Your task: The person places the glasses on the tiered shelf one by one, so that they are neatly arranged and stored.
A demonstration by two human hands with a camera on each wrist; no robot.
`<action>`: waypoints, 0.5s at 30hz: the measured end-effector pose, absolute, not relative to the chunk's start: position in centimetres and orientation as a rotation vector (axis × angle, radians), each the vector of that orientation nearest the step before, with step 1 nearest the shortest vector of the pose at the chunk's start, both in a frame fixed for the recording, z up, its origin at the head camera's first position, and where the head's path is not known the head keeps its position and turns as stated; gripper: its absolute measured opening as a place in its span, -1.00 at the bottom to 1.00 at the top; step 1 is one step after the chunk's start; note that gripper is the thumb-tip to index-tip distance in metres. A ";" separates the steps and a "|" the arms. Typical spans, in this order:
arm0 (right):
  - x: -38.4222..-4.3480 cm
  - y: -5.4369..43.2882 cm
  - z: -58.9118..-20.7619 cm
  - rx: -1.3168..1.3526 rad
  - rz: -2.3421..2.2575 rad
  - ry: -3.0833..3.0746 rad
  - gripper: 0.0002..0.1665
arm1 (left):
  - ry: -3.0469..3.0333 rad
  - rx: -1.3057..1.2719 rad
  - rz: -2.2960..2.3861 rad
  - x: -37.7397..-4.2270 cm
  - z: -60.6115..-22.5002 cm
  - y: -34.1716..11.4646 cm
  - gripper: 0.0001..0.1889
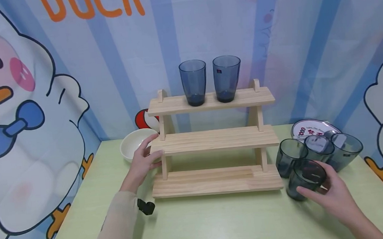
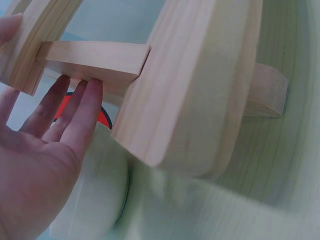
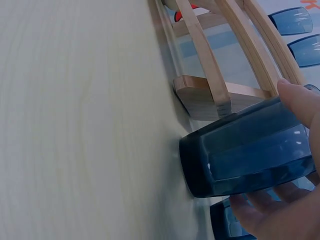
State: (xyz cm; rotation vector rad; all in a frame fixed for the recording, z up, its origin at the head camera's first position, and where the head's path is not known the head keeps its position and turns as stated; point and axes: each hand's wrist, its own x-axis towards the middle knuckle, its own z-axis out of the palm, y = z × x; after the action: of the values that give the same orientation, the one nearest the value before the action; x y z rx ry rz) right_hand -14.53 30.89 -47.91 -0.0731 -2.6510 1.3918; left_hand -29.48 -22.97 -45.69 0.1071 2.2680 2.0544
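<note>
A three-tier wooden shelf (image 1: 213,140) stands on the table, and two blue-tinted drinking glasses (image 1: 193,83) are upright on its top tier. My left hand (image 1: 141,164) grips the left end of the middle tier; in the left wrist view its fingertips (image 2: 92,92) touch the side support. At the shelf's right, my right hand (image 1: 334,192) holds a dark tinted drinking glass (image 1: 302,180) between thumb and fingers, its mouth up. In the right wrist view the held glass (image 3: 250,150) is close to the shelf's lower corner. Several similar glasses (image 1: 346,150) stand just behind it.
A white bowl (image 1: 134,142) sits behind my left hand. At the back right lies a white plate with red markings (image 1: 313,126), partly behind the glasses. A printed curtain (image 1: 123,65) hangs behind the pale green table (image 1: 220,222).
</note>
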 end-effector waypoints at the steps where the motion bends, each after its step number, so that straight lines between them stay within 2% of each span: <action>1: -14.5 30.9 -47.9 -0.079 1.396 -2.648 0.17 | 2.273 0.107 2.051 -29.5 -45.7 -23.0 -0.27; 15: -14.2 30.8 -48.5 -0.176 1.463 -2.594 0.14 | 2.263 0.118 2.056 -29.5 -45.6 -22.9 -0.28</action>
State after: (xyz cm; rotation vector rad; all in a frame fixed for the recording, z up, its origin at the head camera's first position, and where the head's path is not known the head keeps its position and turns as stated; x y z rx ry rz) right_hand -14.19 30.80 -48.46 -0.1761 -2.5939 1.4627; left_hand -29.51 -22.90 -45.63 0.1182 2.2630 2.0565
